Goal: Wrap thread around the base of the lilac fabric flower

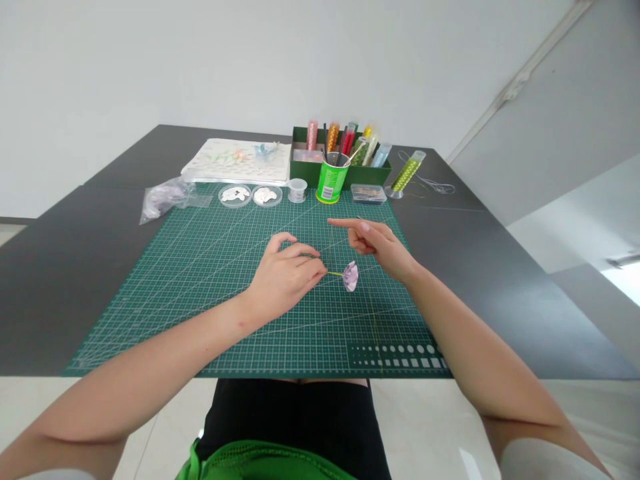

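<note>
My left hand [287, 277] is over the cutting mat, thumb and forefinger pinched on the thin green stem of a pale purple artificial flower [351, 276]. The bloom points to the right, with the stem lying roughly level. Beyond the flower, my right hand [375, 241] points its forefinger leftward while its other fingers are curled in. A fine yellow-green thread [373, 303] seems to run down from those curled fingers across the mat; it is faint. What lies inside the curled fingers is hidden.
A green cutting mat [165, 300] covers the dark table [465, 267]. Along its far side stand a green can [332, 181], a box of thread spools [313, 175], dishes of white pieces [235, 195], a plastic bag [165, 199] and a yellow-green spool [407, 172].
</note>
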Available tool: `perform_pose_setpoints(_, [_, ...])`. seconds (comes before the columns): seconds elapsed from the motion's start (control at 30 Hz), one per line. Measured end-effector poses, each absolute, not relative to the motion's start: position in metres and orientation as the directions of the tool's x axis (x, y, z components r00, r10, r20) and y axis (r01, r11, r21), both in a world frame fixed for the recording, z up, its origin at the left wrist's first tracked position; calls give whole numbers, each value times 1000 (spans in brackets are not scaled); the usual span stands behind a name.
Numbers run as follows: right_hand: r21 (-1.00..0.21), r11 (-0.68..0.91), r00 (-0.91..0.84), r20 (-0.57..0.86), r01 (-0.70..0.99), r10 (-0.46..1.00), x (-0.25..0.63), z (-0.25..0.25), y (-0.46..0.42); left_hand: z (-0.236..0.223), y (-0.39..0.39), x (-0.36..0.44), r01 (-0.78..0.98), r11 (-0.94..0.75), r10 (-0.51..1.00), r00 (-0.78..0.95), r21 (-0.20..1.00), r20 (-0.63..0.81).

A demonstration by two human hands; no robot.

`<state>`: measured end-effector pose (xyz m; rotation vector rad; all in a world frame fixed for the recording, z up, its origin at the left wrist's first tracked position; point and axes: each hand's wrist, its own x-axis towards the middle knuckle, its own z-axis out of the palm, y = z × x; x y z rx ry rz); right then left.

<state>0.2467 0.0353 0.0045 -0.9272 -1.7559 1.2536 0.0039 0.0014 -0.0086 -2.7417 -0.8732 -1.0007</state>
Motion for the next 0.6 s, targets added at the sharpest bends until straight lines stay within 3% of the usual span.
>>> perform_pose_setpoints(0.37, [-957,280,-427,221,79,877,245,7,31,-14,8,6,558,-814,553,659,161,510])
perform_pose_setpoints(0.6, [-947,250,-413,150,201,898,245,-1,35,-12,2,8,511,-852,469,646,115,603])
